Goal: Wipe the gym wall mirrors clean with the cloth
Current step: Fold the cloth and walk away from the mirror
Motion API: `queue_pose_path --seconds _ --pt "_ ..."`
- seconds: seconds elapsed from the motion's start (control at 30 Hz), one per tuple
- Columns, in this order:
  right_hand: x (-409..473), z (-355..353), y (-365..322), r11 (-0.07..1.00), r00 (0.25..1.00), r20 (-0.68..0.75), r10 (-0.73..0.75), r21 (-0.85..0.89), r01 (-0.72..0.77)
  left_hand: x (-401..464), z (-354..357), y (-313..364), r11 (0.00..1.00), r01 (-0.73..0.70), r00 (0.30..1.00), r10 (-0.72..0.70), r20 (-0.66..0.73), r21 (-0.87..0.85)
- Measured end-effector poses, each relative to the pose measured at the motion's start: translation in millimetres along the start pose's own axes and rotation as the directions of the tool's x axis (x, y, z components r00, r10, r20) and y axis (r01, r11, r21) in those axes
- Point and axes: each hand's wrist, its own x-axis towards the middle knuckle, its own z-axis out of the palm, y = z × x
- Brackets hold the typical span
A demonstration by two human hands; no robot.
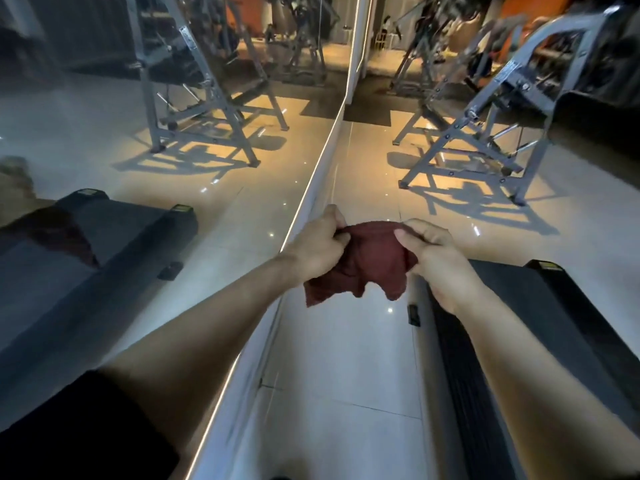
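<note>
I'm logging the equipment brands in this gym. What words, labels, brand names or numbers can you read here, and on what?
None can be read.
Yellowish label on the treadmill's rear corner: too small and blurred to read.
Its reflections in the mirror: equally unreadable.
The cloth, held by both hands: no text visible.

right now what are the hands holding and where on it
Both hands hold the dark red cloth: left hand pinches its upper left edge, right hand grips its upper right edge; the lower part hangs free.

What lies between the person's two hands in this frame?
In the head view, the dark red cloth spans the gap, gripped by the left hand on one side and the right hand on the other, its lower edge hanging loose.
</note>
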Motion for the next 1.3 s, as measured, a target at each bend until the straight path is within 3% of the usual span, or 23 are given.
queue_pose_path --seconds 0.07,0.13,0.2,0.33,0.4,0.5,0.63,0.7,0.8,0.83,0.97,1.03,1.1,1.2,1.3 --pt "45 -7 -12 0.999 0.998 -0.059 -0.027 0.033 0.029 42 -3 7 0.955 0.113 0.982 -0.064 0.180 -0.276" --pt "91 -8 -23 0.996 0.993 -0.100 -0.054 0.060 0.061 81 -4 12 0.899 0.201 0.946 -0.076 0.315 -0.389" --pt "132 -12 -23 0.989 0.993 -0.119 -0.008 0.144 0.025 122 -2 15 0.848 0.234 0.931 -0.055 0.361 -0.475" --pt "194 -33 16 0.813 0.925 0.109 0.364 0.448 -0.372 211 12 19 0.713 0.327 0.920 -0.090 0.382 -0.620" --pt "223 -47 47 0.735 0.897 0.189 0.401 0.518 -0.437 261 27 16 0.708 0.357 0.908 -0.111 0.404 -0.609" --pt "282 -77 79 0.725 0.922 0.181 0.342 0.574 -0.381 339 49 7 0.758 0.364 0.894 -0.122 0.430 -0.541" --pt "393 -118 96 0.813 0.953 0.130 0.275 0.497 -0.302 439 57 -7 0.883 0.312 0.897 -0.152 0.416 -0.351" --pt "450 -131 95 0.865 0.958 0.144 0.249 0.413 -0.287 483 48 -11 0.932 0.297 0.866 -0.170 0.471 -0.210" --pt "530 -148 91 0.868 0.949 0.182 0.259 0.386 -0.312 544 35 -17 0.904 0.362 0.806 -0.182 0.563 -0.226" --pt "556 -153 94 0.814 0.934 0.193 0.301 0.459 -0.357 566 32 -18 0.871 0.380 0.825 -0.166 0.540 -0.313" --pt "631 -138 154 0.424 0.791 0.324 0.519 0.706 -0.567 665 38 -33 0.620 0.397 0.911 -0.175 0.374 -0.677" --pt "671 -116 173 0.354 0.763 0.404 0.504 0.709 -0.610 722 41 -48 0.524 0.420 0.905 -0.183 0.384 -0.741" --pt "720 -102 175 0.317 0.809 0.408 0.424 0.770 -0.554 779 43 -66 0.468 0.445 0.894 -0.182 0.410 -0.763" --pt "809 -102 163 0.326 0.929 0.276 0.247 0.879 -0.347 871 36 -82 0.437 0.486 0.867 -0.134 0.479 -0.757" --pt "896 -121 170 0.468 0.954 0.215 0.207 0.835 -0.289 962 29 -80 0.509 0.520 0.820 -0.072 0.568 -0.686"
